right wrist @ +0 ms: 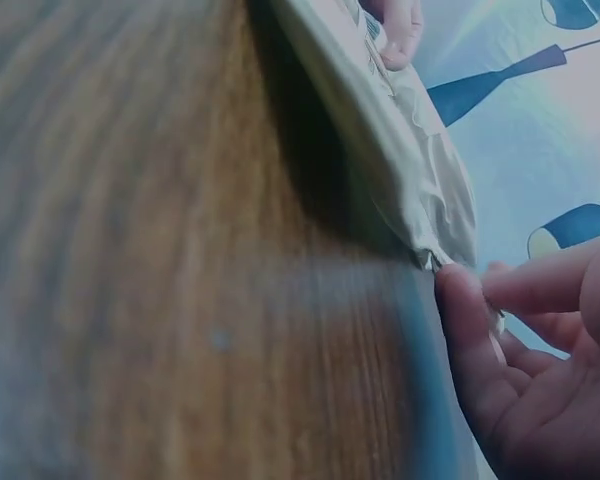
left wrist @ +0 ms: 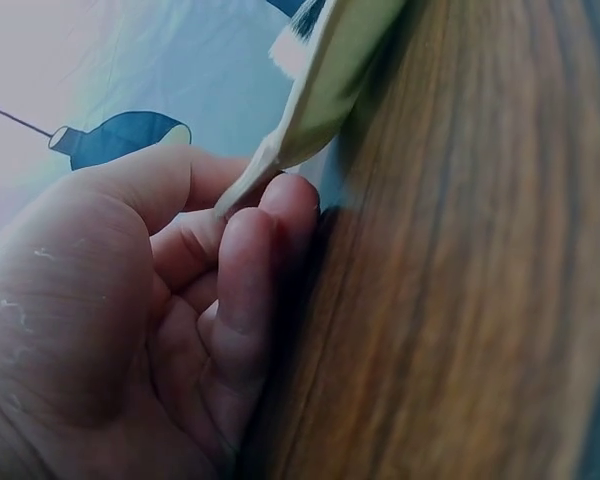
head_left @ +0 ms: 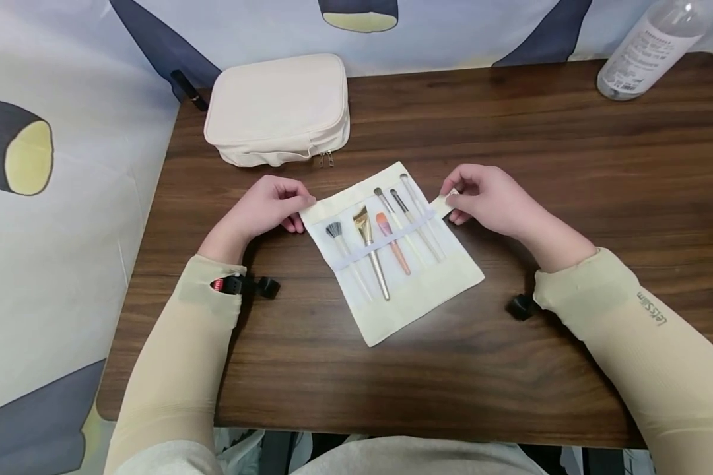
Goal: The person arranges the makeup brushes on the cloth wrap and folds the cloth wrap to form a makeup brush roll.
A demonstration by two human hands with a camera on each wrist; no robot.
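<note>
A cream brush pouch (head_left: 428, 293) lies at a slant before me in the head view, with several makeup brushes held under a pale strap (head_left: 365, 251). Among them are a gold fan-headed brush (head_left: 375, 260) and a pink brush (head_left: 395, 247). My left hand (head_left: 270, 206) pinches the pouch's upper left corner between thumb and fingers; in the left wrist view that hand (left wrist: 180, 260) grips the cloth edge just above the table. On the other side my right hand (head_left: 481, 198) pinches a small tab (head_left: 442, 204) at the pouch's right edge, also seen in the right wrist view.
A cream zipped case (head_left: 279, 105) stands at the back left, a black pen-like stick (head_left: 189, 90) beside it. At the back right corner of the wooden table (head_left: 511, 382) is a clear bottle (head_left: 647, 53) with a white label. A patterned cloth (head_left: 440, 33) hangs behind.
</note>
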